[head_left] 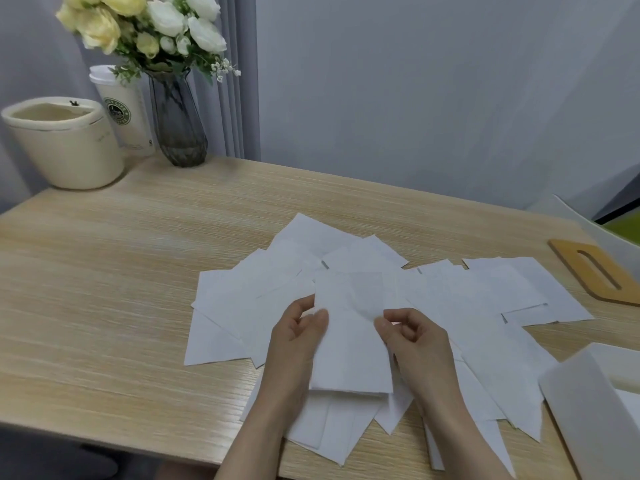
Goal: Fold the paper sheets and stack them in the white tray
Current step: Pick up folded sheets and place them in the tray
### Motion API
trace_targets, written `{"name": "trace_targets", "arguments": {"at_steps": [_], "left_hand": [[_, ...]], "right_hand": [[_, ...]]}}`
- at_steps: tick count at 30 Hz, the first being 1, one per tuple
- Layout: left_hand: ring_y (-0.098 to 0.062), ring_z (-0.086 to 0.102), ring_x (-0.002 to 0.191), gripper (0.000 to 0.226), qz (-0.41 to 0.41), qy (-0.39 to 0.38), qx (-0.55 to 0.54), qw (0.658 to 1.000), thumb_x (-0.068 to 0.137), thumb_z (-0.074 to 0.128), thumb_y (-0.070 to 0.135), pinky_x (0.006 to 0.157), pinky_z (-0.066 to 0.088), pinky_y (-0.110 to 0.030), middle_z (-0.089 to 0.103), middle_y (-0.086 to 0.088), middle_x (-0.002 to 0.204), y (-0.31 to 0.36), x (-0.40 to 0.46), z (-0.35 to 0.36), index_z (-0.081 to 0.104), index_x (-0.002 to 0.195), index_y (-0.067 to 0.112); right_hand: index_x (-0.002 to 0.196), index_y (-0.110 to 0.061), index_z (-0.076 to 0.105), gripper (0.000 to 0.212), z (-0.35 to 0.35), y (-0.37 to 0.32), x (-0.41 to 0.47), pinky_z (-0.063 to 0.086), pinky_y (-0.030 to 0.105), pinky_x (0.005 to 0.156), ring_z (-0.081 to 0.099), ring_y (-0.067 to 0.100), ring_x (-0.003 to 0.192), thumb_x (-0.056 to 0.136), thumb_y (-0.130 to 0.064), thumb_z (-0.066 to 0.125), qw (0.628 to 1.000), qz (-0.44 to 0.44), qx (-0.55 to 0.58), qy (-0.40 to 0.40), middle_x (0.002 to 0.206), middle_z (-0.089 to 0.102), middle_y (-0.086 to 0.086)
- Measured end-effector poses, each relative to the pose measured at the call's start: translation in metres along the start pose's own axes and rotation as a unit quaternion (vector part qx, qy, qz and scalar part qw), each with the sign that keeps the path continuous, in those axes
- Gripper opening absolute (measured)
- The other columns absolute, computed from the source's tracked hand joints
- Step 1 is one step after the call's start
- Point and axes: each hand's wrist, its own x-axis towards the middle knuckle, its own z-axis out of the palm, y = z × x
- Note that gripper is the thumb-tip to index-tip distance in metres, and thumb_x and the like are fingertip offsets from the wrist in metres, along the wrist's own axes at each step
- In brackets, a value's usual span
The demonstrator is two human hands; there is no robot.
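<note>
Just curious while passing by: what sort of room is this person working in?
Probably a home or small office desk: a wooden table against a plain wall, with a vase of flowers and a takeaway cup at its corner.

We can read no words or numbers anywhere; the paper cup (pixel 123 109) behind the vase bears a round green logo and some small print near its base, both too blurred for us to make out
</note>
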Motion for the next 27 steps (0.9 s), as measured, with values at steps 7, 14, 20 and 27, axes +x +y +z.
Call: {"name": "trace_targets", "arguments": {"at_steps": [7,14,20,27], "left_hand": [[-0.018,0.068,0.077,0.019,0.006,0.003,-0.011,1.0,0.097,0.053,0.004,0.071,0.053,-0.034,0.074,-0.008,0.086,-0.001,0.0,-0.002,0.063,0.108,0.016],[-0.018,0.072,0.08,0.018,0.004,-0.016,-0.019,1.0,0.095,0.056,0.009,0.071,0.057,-0.031,0.076,-0.006,0.091,-0.002,-0.001,-0.002,0.063,0.11,0.016],[-0.026,0.072,0.095,0.04,0.019,-0.059,0.033,0.998,0.076,0.069,0.02,0.081,0.057,-0.041,0.075,-0.006,0.103,-0.008,-0.001,-0.004,0.061,0.115,0.02],[-0.026,0.072,0.094,0.037,0.026,-0.033,0.006,0.999,0.073,0.068,0.02,0.076,0.058,-0.036,0.075,-0.006,0.102,-0.011,0.002,-0.008,0.065,0.11,0.018]], "right_hand": [[0.096,-0.022,0.072,0.011,-0.01,0.002,-0.005,0.042,0.023,0.064,0.052,-0.003,0.053,0.084,-0.022,0.071,1.0,0.012,0.003,0.009,0.065,0.066,-0.015],[0.087,-0.014,0.072,0.005,-0.01,-0.002,-0.013,0.037,0.007,0.046,0.053,-0.005,0.045,0.084,-0.018,0.072,0.996,0.06,0.056,-0.042,0.054,0.065,-0.011],[0.084,-0.014,0.072,0.004,-0.006,0.001,-0.016,0.043,0.01,0.052,0.062,0.0,0.055,0.084,-0.018,0.072,0.998,0.047,0.044,-0.017,0.058,0.068,-0.006],[0.084,-0.032,0.072,0.006,-0.024,0.013,-0.009,0.048,0.029,0.07,0.062,0.007,0.072,0.083,-0.026,0.071,0.996,0.0,-0.071,0.052,0.071,0.069,-0.01]]}}
